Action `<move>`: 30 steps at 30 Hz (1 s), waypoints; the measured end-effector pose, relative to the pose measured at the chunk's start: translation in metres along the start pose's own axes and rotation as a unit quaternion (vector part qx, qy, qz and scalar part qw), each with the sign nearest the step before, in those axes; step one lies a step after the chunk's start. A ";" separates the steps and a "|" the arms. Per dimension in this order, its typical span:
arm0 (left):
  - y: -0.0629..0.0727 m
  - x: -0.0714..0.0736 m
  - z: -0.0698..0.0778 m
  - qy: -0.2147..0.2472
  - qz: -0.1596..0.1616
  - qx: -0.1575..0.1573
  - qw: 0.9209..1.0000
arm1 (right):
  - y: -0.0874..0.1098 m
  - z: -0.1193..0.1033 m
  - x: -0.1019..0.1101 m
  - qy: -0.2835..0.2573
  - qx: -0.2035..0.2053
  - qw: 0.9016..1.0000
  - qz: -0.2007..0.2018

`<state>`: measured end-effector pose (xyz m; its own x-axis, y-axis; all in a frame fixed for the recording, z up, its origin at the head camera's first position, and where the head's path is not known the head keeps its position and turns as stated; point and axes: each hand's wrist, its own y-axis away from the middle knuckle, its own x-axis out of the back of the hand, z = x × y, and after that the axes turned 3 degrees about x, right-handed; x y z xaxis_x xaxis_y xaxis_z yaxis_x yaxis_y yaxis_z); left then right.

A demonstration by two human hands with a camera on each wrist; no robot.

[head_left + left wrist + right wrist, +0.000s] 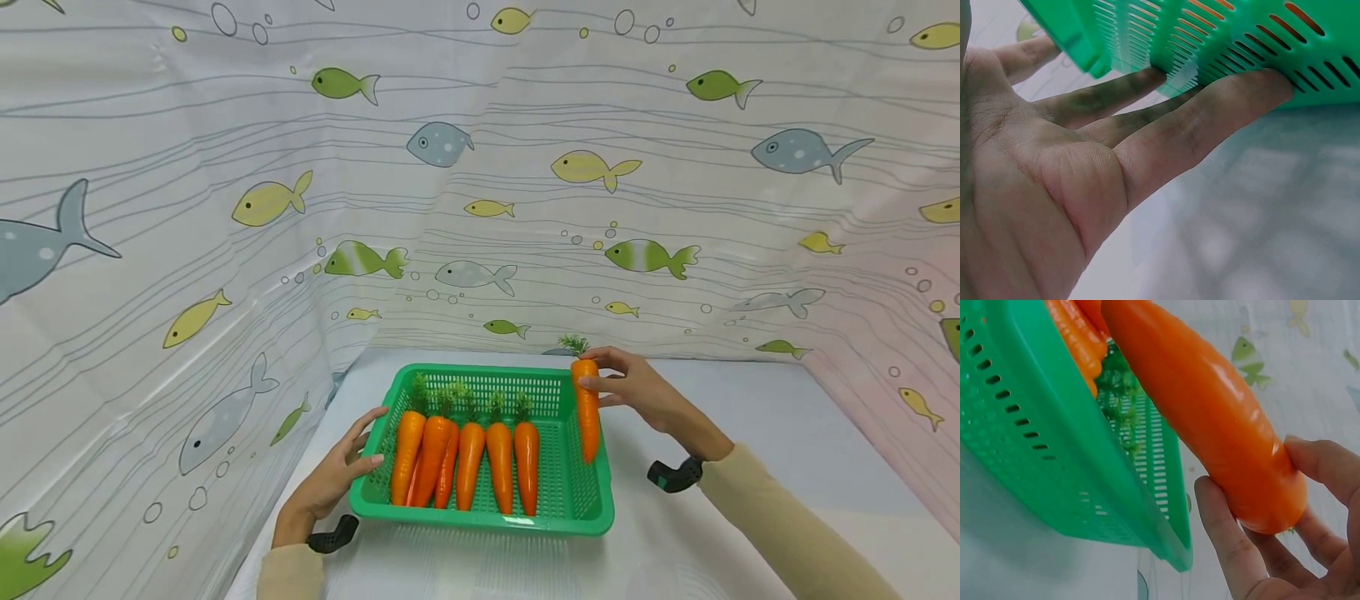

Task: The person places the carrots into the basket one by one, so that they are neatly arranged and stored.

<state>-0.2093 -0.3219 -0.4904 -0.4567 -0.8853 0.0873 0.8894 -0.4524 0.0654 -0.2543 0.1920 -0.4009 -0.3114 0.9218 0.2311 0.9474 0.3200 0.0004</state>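
My right hand (628,387) grips an orange carrot (587,421) near its leafy top, fingers and thumb around the thick end. The carrot hangs tip down over the right end of a green basket (487,518). In the right wrist view, the held carrot (1210,419) slants across beside the basket's rim (1094,434). Several more carrots (470,467) lie side by side in the basket's left and middle part, green tops toward the back. My left hand (330,479) is at the basket's left side; its fingers (1191,125) stretch out against the slotted outer wall.
The basket stands on a white table (697,483). A white sheet printed with fish (438,143) rises behind and at both sides. A dark band with a small device (675,475) sits at each wrist, next to beige sleeves (780,517).
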 end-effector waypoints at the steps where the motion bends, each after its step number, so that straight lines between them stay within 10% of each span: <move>1: 0.000 0.000 0.000 0.001 0.000 0.000 1.000 | -0.001 0.000 -0.003 0.001 0.001 1.000 -0.001; 30: -0.001 0.003 -0.004 0.000 -0.011 -0.013 1.000 | -0.028 -0.004 -0.085 -0.026 -0.007 0.998 -0.065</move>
<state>-0.2115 -0.3245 -0.4940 -0.4757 -0.8755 0.0855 0.8796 -0.4738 0.0420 -0.2537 0.1039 -0.4165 -0.4346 0.8832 0.1764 0.8997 0.4346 0.0410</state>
